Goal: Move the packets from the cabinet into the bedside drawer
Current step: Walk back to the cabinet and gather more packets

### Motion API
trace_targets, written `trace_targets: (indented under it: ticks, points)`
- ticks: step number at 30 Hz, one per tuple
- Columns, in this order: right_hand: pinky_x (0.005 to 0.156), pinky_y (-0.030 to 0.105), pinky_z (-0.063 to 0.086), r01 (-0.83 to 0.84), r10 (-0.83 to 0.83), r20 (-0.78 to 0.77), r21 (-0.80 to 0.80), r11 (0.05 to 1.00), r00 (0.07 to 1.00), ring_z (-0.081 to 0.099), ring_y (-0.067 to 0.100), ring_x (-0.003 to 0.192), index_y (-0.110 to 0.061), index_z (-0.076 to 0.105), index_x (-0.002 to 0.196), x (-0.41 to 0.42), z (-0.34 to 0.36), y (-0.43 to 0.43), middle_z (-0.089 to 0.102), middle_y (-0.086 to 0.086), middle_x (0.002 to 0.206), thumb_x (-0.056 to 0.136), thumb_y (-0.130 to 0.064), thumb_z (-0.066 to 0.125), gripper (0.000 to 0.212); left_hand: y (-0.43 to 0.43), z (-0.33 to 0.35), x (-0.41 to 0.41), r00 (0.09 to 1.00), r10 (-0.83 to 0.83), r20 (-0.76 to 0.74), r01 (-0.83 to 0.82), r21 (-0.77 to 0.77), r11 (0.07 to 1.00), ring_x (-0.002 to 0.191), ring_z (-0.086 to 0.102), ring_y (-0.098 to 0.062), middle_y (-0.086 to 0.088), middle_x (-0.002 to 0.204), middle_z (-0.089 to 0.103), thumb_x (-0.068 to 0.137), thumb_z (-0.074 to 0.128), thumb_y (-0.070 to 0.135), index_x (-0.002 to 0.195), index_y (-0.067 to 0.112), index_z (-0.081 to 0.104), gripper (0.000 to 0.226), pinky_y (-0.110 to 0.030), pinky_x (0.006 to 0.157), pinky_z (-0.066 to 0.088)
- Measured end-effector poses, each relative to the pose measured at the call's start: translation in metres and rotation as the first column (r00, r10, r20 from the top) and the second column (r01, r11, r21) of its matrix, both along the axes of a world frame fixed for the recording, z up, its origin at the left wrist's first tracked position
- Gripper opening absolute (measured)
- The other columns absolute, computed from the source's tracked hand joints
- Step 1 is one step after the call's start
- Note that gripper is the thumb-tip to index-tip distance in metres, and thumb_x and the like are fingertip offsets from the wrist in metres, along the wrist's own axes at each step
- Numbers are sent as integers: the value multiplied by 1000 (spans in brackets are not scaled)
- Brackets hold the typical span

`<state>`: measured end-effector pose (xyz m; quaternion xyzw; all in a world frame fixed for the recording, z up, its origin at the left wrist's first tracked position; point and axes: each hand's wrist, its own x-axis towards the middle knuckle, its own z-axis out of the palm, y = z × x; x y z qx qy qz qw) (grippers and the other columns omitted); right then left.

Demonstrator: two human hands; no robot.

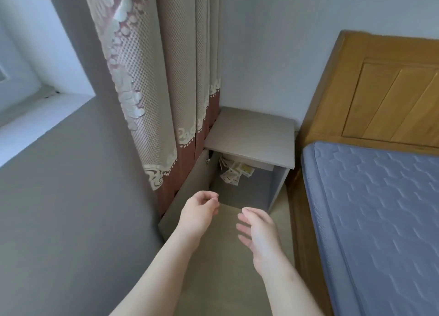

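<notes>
1. Beside the bed, in the corner of a bedroom, a small grey cabinet stands against the wall, seen from above by the person's head camera.
2. The cabinet's door is swung open to the left, showing a single grey compartment under the flat top.
3. A loose heap of small packets, white with yellow patches, lies at the back left of that compartment, some leaning on each other.
4. The print on the packets is too small to read, and no brand can be made out.
5. A pale panel sits just under the cabinet top, above the packets; whether it is the drawer front cannot be told.
6. The left hand hovers in front of the open door, its fingers loosely curled and holding nothing.
7. The right hand hovers just beside it, palm turned inward, fingers nearly straight and slightly spread, also holding nothing.
8. Both hands are apart from the packets, over the beige floor.
9. A patterned beige and dark red curtain hangs on the left of the cabinet, touching its side.
10. On the right are a blue quilted mattress and a wooden headboard.
</notes>
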<state>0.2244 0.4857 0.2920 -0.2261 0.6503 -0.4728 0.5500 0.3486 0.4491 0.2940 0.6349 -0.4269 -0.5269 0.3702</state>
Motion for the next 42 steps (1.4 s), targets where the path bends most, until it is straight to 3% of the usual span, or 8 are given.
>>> trace_targets:
  ticks: [6,13,18,22,27,31,37,42]
  points:
    - [69,26,49,35,-37,36,51,998,999,61,13,85,-21,58,89,-13,-9,-118,63,-2,95,95,-16,51,10,-128,-6,-13,997,-54,55,53,15,998,90,65,-18,0,91,68,93,52,17,87,27,61,15,-30,77,48]
    - [91,38,47,-106,106,11,109,988,994,58,16,85,-20,57,89,-58,-45,-259,61,1,93,95,-14,50,11,-261,-50,-63,995,-26,92,25,13,1000,76,57,-13,4,81,63,91,53,16,86,27,61,15,-24,71,43]
    - [77,28,47,-325,344,-62,203,924,937,58,20,88,-20,57,89,-107,-109,-354,62,4,94,94,-12,49,13,-331,-116,-111,992,94,83,-102,102,989,94,62,-19,4,90,63,94,51,16,90,28,59,15,-27,79,43]
    - [63,22,43,-396,440,-139,258,881,887,54,17,73,-15,57,86,-145,-173,-438,58,4,81,93,-6,49,14,-399,-176,-143,985,115,132,-134,145,980,95,63,-22,-4,90,66,93,52,12,87,24,58,15,-26,80,43]
    - [64,26,41,-485,566,-346,298,822,748,52,18,68,-22,54,68,-149,-315,-542,55,1,70,87,-5,54,26,-487,-285,-148,958,-26,286,-26,176,984,112,58,-25,-10,118,65,95,49,13,115,11,63,25,-23,83,40]
    - [65,25,39,-547,632,-446,319,774,633,52,18,69,-17,59,74,-145,-450,-573,56,-1,65,85,-6,59,16,-511,-405,-137,903,-179,391,100,214,972,115,57,-27,-9,122,63,94,47,17,113,14,63,25,-26,87,44]
    - [63,19,39,-655,651,-647,298,695,396,60,24,96,-5,65,103,-131,-575,-633,65,10,101,89,-7,56,17,-553,-545,-117,845,-222,486,152,179,972,112,57,-32,-15,118,63,93,46,17,104,10,65,23,-30,90,44]
    - [91,30,40,-601,485,-847,274,751,219,52,35,110,-7,61,110,-130,-680,-669,52,18,124,87,-9,51,25,-588,-658,-103,859,-189,477,144,130,981,126,50,-24,-7,135,55,93,53,21,134,16,50,41,-27,102,39]
